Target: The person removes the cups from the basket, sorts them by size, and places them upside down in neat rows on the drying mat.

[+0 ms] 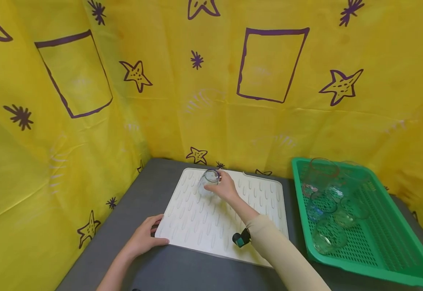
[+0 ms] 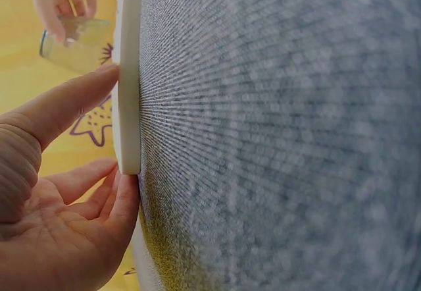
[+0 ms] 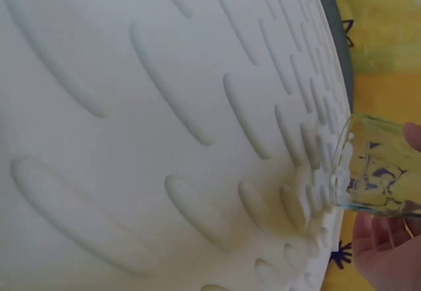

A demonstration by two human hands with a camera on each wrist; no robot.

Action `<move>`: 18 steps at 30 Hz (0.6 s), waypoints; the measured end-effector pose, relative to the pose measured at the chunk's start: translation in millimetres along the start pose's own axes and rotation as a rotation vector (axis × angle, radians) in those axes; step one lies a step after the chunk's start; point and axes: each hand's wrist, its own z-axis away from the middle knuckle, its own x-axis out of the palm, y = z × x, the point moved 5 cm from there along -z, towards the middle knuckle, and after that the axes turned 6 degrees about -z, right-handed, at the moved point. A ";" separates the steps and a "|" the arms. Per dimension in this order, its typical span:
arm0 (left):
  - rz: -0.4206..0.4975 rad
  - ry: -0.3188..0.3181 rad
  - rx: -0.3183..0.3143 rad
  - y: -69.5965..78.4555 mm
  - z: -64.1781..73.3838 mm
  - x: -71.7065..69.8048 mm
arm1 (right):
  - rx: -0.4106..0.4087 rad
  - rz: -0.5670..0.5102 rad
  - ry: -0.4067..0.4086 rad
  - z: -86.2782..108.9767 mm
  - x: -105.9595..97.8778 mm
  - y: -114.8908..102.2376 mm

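Note:
My right hand point(image 1: 226, 186) grips a clear drinking glass point(image 1: 205, 189) by its side, over the far left part of a white ridged drying mat point(image 1: 193, 226). In the right wrist view, the glass point(image 3: 371, 166) has its open rim toward the mat, right at the ridges. The left hand point(image 1: 144, 238) rests at the mat's near left corner. Its thumb point(image 2: 79, 97) touches one edge, and the fingers lie against the other side of that corner, fairly straight.
A green plastic basket point(image 1: 411, 246) stands right of the mat, with several clear and tinted glasses point(image 1: 329, 238) in it. The grey table point(image 1: 182, 270) is bounded by a yellow patterned curtain point(image 1: 226, 125) behind and at the left.

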 end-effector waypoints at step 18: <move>0.030 0.021 -0.012 -2.8 0.1 2.2 | -0.065 0.043 0.025 -24.9 29.5 -6.1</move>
